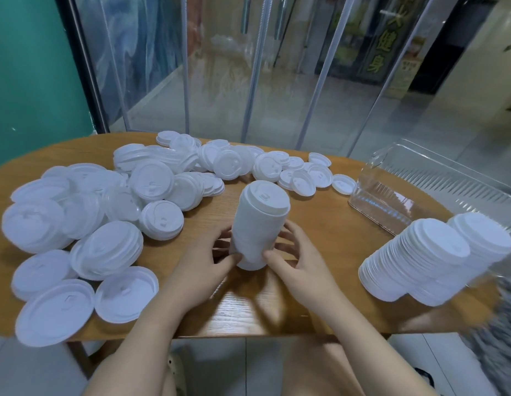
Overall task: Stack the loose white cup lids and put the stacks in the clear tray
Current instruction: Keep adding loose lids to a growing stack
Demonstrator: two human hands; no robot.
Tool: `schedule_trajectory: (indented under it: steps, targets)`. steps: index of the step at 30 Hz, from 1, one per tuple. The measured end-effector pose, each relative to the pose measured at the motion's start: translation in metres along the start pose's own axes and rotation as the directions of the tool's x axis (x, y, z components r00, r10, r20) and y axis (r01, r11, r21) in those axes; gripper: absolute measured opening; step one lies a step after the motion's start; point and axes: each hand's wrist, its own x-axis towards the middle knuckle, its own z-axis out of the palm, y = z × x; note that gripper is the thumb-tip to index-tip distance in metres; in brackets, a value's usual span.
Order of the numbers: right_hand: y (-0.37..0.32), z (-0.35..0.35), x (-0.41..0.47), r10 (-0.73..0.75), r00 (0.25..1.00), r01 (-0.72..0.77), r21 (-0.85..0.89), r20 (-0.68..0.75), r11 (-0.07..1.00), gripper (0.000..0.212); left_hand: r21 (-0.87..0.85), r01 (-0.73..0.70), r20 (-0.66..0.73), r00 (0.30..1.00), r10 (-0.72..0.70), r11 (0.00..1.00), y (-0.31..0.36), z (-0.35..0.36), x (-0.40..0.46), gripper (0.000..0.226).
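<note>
A tall stack of white cup lids (258, 224) stands upright at the middle of the wooden table (314, 212). My left hand (203, 264) grips its lower part from the left, thumb on the front. My right hand (297, 258) grips it from the right, fingers curled behind it. Several loose white lids (105, 212) lie spread over the left and far side of the table. The clear tray (437, 190) sits at the right, tilted, with nothing visible inside. Two finished lid stacks (428, 261) stand in front of it.
The table's front edge runs just below my forearms. Some lids at the front left (54, 315) overhang that edge. Behind the table hang clear plastic strip curtains (248, 81), and a green wall (25, 67) is at the left.
</note>
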Motion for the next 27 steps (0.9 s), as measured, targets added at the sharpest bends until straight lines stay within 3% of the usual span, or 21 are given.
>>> schedule_trajectory:
  steps: [3, 11, 27]
  targets:
    - [0.002, -0.005, -0.01, 0.003, 0.997, 0.002, 0.065, -0.074, 0.998, 0.056, -0.032, -0.033, 0.02, 0.999, 0.034, 0.999, 0.01, 0.013, -0.001, 0.049]
    - [0.02, -0.032, -0.044, 0.128, 0.954, -0.081, 0.179, -0.27, 0.98, 0.06, -0.051, -0.109, 0.079, 0.99, 0.112, 0.993, 0.029, 0.076, 0.009, 0.048]
    - [0.06, -0.063, -0.063, 0.031, 0.9, 0.008, 0.088, -0.434, 0.996, 0.062, -0.069, -0.195, 0.115, 0.973, 0.202, 0.978, 0.055, 0.149, 0.028, 0.045]
